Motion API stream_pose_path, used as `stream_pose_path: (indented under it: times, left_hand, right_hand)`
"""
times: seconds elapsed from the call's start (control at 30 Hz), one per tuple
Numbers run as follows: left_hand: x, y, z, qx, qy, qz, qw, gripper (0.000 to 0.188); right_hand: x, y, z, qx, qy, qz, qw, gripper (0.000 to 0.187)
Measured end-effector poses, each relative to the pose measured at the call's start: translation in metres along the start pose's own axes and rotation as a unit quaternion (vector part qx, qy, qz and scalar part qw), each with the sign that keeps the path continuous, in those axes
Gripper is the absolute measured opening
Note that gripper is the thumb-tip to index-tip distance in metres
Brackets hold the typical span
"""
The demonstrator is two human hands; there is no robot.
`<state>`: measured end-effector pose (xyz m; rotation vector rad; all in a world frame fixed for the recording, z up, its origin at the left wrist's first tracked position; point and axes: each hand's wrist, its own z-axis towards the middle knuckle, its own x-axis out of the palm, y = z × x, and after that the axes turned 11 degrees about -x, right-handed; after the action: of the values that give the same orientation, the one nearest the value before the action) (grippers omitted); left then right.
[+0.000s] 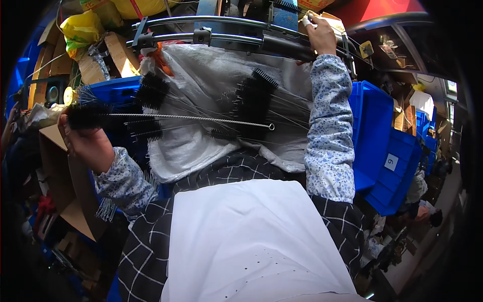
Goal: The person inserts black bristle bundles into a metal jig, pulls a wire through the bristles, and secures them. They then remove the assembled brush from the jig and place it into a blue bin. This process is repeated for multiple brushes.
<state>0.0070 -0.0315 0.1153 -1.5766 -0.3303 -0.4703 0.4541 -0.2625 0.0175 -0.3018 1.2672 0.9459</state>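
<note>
At the left, my left hand (89,143) is closed round the black bristle head of a wire brush (191,118). The brush's twisted wire stem stretches right across my lap and ends in a small loop. My right arm reaches forward, and my right hand (321,36) is at the far right end of a machine with metal rails (221,37). Its fingers are bent beside a pale box, with white wrapping on one fingertip; what they grip is hidden. Several more black brushes (254,100) lie on a grey-white woven sheet (188,65) between my arms.
Blue plastic crates stand on the right (372,136) and on the left (118,86). An open cardboard box (75,186) is beside my left forearm. Yellow plastic bags (83,31) sit at the far left. The machine's rails run across the far side of the sheet.
</note>
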Motion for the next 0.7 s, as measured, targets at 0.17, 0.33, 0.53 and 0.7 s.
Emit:
stream_pose_path:
  times: [0.17, 0.33, 0.53, 0.7]
  left_hand:
    - [0.021, 0.019, -0.005, -0.038, 0.147, -0.008, 0.988, 0.018]
    - [0.036, 0.03, -0.011, -0.078, 0.204, 0.036, 0.975, 0.016]
    - [0.09, 0.076, -0.058, -0.191, 0.303, 0.045, 0.933, 0.015]
    - [0.097, 0.106, -0.094, -0.134, 0.34, 0.128, 0.922, 0.018]
  right_hand:
    - [-0.02, -0.021, 0.016, 0.043, 0.087, -0.208, 0.973, 0.035]
    - [-0.081, -0.016, -0.009, -0.087, 0.074, -0.014, 0.993, 0.024]
    - [-0.126, 0.084, -0.081, -0.202, 0.307, 0.176, 0.913, 0.033]
    - [-0.074, 0.183, -0.109, -0.135, 0.227, 0.359, 0.895, 0.025]
